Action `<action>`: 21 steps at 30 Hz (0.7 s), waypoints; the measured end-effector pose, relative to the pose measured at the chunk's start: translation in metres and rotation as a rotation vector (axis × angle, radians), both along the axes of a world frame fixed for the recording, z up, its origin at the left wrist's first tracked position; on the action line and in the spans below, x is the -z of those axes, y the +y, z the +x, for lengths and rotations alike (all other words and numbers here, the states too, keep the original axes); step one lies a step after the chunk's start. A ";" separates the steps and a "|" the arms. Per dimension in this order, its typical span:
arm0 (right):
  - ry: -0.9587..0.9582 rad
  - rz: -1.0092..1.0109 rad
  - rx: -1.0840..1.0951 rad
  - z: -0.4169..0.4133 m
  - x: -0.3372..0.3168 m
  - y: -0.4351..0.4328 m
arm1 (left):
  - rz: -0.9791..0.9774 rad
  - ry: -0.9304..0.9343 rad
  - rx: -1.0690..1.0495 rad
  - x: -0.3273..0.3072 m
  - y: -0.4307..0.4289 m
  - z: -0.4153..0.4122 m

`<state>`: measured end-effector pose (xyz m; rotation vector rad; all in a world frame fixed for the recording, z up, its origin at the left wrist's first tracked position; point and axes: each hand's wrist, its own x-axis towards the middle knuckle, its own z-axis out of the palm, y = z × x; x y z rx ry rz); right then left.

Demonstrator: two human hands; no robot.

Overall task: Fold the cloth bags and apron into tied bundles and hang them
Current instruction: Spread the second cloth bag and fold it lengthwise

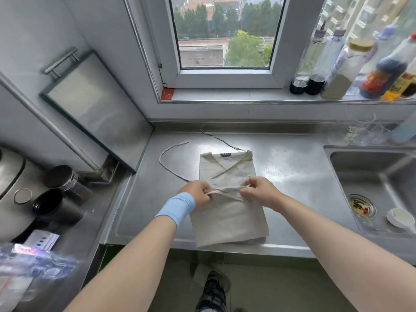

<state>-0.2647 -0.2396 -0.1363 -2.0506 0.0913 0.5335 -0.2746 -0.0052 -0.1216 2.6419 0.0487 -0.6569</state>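
On the steel worktop point(292, 167) in the head view, what's lying there and who's got it? (mo)

A folded beige cloth point(227, 219), lying flat with its long side running away from the person. Its near edge reaches the front edge of the worktop, and there's a small black label at the far end. Both hands are over the middle of it. (jb)

And each grip, wide or narrow? (mo)

Both narrow, both holding. The left grip point(198, 192), with a blue wristband point(177, 207) behind it, pinches one end of a beige strap point(225, 189). The right grip point(258, 192) pinches the other end, fingers curled. The strap runs fairly straight between them, just above the cloth. One long tie point(166, 154) loops out on the worktop left of the cloth. A thinner tie point(216, 138) trails from the far right corner toward the wall. (jb)

Anything else around? (mo)

A sink point(351, 172) to the right, well apart from the cloth, with a strainer point(361, 204) and a small white dish point(399, 218) in it. Bottles point(382, 70) stand on the windowsill, and there are two dark jars point(60, 176) at far left. A glass-framed board point(94, 109) leans on the left wall. A shoe point(212, 289) shows on the floor below. (jb)
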 end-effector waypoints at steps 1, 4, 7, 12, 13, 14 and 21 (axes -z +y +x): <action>-0.003 0.051 0.064 0.009 -0.002 0.000 | -0.017 -0.075 -0.056 -0.003 -0.001 0.010; 0.047 0.143 0.162 0.030 -0.008 0.002 | -0.025 -0.171 -0.119 -0.005 -0.008 0.035; 0.064 0.020 0.136 0.043 0.003 -0.001 | 0.018 -0.123 -0.073 0.002 -0.014 0.058; 0.077 -0.074 0.077 0.062 0.030 -0.005 | 0.076 -0.161 -0.035 0.017 -0.023 0.094; 0.087 -0.096 0.045 0.065 0.032 -0.005 | 0.083 -0.166 -0.036 0.021 -0.025 0.102; 0.090 -0.120 0.018 0.069 0.034 -0.007 | 0.083 -0.162 -0.033 0.025 -0.026 0.110; 0.008 -0.225 0.177 0.091 0.064 -0.008 | 0.098 -0.288 0.015 0.062 -0.036 0.140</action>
